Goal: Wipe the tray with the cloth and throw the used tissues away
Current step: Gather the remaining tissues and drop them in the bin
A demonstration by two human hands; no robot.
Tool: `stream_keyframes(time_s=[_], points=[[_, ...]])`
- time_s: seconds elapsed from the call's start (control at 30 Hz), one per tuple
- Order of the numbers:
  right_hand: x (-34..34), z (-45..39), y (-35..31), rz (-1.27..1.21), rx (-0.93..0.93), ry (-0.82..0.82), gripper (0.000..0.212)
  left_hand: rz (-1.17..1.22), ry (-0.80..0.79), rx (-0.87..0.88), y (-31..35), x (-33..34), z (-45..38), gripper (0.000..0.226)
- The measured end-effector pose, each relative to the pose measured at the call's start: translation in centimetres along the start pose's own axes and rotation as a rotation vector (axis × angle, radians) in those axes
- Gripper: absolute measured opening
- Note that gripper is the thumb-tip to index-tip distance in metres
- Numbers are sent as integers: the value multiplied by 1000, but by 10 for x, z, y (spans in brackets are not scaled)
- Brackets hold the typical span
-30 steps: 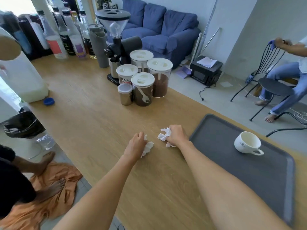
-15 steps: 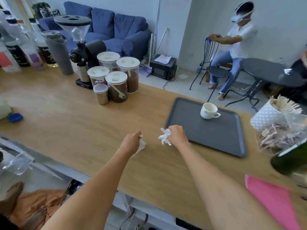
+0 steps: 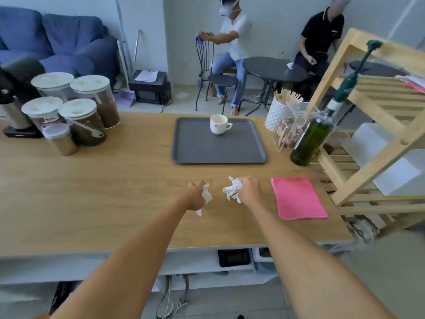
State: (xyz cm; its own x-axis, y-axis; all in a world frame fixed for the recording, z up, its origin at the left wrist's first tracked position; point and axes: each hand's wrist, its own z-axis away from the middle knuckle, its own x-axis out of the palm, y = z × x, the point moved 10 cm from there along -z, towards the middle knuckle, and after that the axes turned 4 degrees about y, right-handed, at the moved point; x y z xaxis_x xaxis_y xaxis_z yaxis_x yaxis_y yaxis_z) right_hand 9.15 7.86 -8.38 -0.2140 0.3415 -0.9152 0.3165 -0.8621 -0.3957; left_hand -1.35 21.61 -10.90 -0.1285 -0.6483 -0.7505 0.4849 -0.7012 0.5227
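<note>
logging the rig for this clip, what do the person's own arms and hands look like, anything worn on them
Both arms are bare from the bottom edge of the picture to the fingers: no sleeves, gloves, watch, bracelets or rings show. The left hand and right hand are ordinary bare hands, with no cables, straps or markings on them.

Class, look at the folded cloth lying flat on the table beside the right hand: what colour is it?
The cloth is plain pink, seen clearly in the head view.
</note>
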Motion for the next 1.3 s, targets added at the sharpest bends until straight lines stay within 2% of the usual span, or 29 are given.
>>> stream_keyframes(time_s=[0.1, 0.23, 0.33, 0.37, 0.43, 0.5, 0.57, 0.7, 0.8, 0.97, 1.23, 1.3], points=[[-28, 18, 47, -50, 70, 71, 22, -12, -15, 79, 46, 23, -2, 42], [-59, 44, 111, -84, 184, 142, 3, 58, -10, 180, 102, 51, -4, 32], [-78, 70, 166, -83, 271, 189, 29, 104, -68, 254, 149, 83, -4, 8], [-82, 78, 180, -90, 292, 193, 26, 95, -77, 274, 163, 90, -2, 5], [-97, 100, 218, -95, 346, 248, 19, 21, -101, 333, 201, 113, 2, 8], [-111, 125, 261, -71, 403, 315, 25, -53, -119, 386, 239, 143, 8, 35], [-121, 147, 297, -42, 437, 346, 24, -119, -132, 422, 270, 170, 19, 48], [-138, 186, 372, -15, 540, 352, 25, -198, -156, 477, 326, 223, 39, 47], [-145, 213, 429, 16, 602, 289, 21, -272, -112, 536, 369, 262, 49, 48], [-153, 259, 509, -31, 704, 285, 16, -261, -194, 562, 429, 328, 68, 45], [-131, 304, 590, -118, 800, 291, 12, -342, -157, 607, 458, 412, 62, 39], [-117, 309, 605, -139, 828, 279, 11, -385, -177, 633, 458, 432, 61, 29]])
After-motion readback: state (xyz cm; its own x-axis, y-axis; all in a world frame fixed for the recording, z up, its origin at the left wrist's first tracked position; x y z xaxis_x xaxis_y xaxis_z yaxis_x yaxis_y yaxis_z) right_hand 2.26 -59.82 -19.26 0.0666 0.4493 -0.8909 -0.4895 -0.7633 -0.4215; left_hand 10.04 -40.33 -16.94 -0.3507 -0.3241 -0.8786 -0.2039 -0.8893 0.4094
